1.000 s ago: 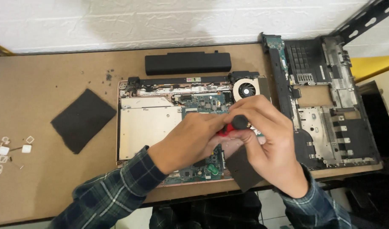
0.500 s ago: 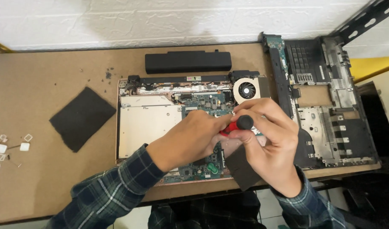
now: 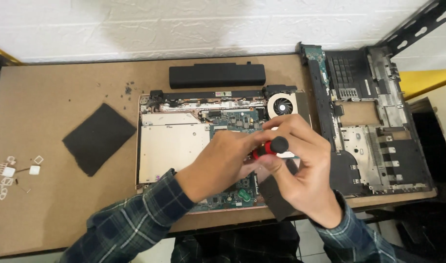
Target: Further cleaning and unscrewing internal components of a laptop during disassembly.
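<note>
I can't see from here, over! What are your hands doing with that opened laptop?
Both hands, left and right, grip a red-and-black screwdriver. Tip hidden over the open laptop board. Battery and black pad lie apart.

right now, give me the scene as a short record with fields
surface: brown table
work piece: opened laptop base, circuit board exposed, fan at its far right corner
left hand: on the red and black screwdriver, over the board
right hand: grips the screwdriver's black top
far side: black battery
left: black pad, small white parts
right: removed bottom cover
</note>
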